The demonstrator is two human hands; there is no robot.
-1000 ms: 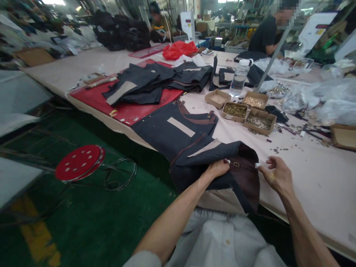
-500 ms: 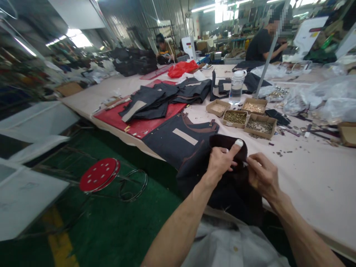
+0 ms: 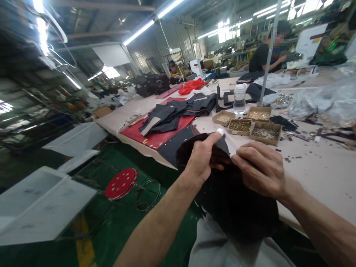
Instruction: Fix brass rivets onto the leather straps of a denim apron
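My left hand (image 3: 202, 155) grips the upper edge of a dark fabric piece (image 3: 230, 200), with a white covering on the thumb tip. At the right end of that edge, my right hand (image 3: 260, 167) pinches the cloth between thumb and fingers. The fabric hangs down over my lap, its dark inner side showing near my left hand. Behind it, another dark panel (image 3: 172, 144) lies on the table, partly hidden. Small cardboard boxes of metal pieces, one with brass-coloured bits (image 3: 239, 126) and one with darker bits (image 3: 265, 132), stand beyond my hands.
A water bottle (image 3: 239, 99) stands behind the boxes, near a metal pole (image 3: 268, 63). Dark cut pieces (image 3: 167, 115) lie on a red mat (image 3: 133, 132). A red stool (image 3: 121, 183) and white bins (image 3: 47, 204) are at the left. A person (image 3: 263, 57) sits across the table.
The view has turned left and tilted up. Both hands have raised the held fabric nearer to me, and its edge is now stretched between them, covering more of the panel behind.
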